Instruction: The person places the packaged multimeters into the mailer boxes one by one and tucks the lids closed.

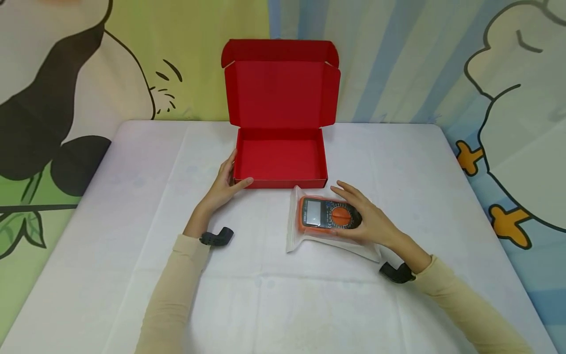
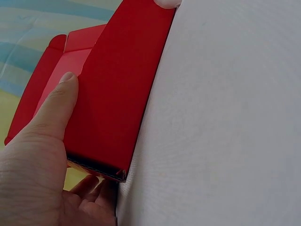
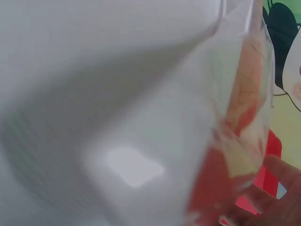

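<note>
An open red cardboard box [image 1: 280,183] stands on the white table with its lid raised at the back. My left hand [image 1: 222,186] grips its front left corner, thumb over the front wall [image 2: 110,99] and fingers along the left side. To the right, my right hand [image 1: 369,219] holds an orange and black multimeter [image 1: 315,216] in a clear plastic bag [image 1: 295,231], the thumb on the near side and the fingers reaching over the far side. The screen and orange dial face up. In the right wrist view the bag [image 3: 178,108] fills much of the picture, blurred.
The white cloth-covered table [image 1: 261,305] runs back to a curtain [image 1: 376,59] with cartoon figures, just behind the box lid [image 1: 280,93]. A black wrist camera [image 1: 217,237] is on the left wrist and another black camera [image 1: 398,273] on the right.
</note>
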`<action>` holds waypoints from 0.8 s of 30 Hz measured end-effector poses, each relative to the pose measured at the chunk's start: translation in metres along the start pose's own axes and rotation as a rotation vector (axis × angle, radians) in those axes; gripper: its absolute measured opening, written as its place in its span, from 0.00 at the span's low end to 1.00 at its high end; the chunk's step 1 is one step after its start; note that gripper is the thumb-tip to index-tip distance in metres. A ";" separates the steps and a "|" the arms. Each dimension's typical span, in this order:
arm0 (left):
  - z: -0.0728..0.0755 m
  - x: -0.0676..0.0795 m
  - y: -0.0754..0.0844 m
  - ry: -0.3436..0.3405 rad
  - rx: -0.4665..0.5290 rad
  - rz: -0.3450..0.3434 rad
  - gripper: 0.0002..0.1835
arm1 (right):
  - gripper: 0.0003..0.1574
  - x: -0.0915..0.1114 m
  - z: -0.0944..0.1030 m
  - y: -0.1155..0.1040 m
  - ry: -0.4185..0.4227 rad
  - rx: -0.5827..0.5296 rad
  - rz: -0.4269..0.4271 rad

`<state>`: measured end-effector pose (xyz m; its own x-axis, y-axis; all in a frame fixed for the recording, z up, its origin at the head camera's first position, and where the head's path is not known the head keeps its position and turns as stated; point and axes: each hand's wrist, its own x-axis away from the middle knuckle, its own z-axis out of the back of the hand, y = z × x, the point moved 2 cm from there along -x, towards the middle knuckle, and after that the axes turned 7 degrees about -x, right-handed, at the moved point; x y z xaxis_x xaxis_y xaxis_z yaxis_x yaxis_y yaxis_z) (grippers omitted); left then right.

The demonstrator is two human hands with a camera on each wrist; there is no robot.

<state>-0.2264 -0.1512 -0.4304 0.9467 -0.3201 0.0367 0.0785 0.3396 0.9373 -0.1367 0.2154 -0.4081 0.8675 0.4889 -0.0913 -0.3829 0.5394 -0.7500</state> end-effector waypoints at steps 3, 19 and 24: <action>0.000 0.000 0.001 0.000 -0.005 -0.003 0.51 | 0.59 0.001 -0.006 0.001 -0.006 0.024 0.000; 0.000 -0.001 0.003 0.007 -0.022 0.002 0.52 | 0.68 -0.001 -0.023 0.009 -0.017 0.248 -0.030; -0.001 -0.005 -0.009 0.004 -0.017 0.008 0.52 | 0.63 -0.001 -0.026 0.011 0.013 0.263 -0.041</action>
<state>-0.2314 -0.1520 -0.4389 0.9485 -0.3139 0.0427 0.0761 0.3567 0.9311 -0.1338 0.2028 -0.4337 0.8874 0.4549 -0.0746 -0.4155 0.7192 -0.5569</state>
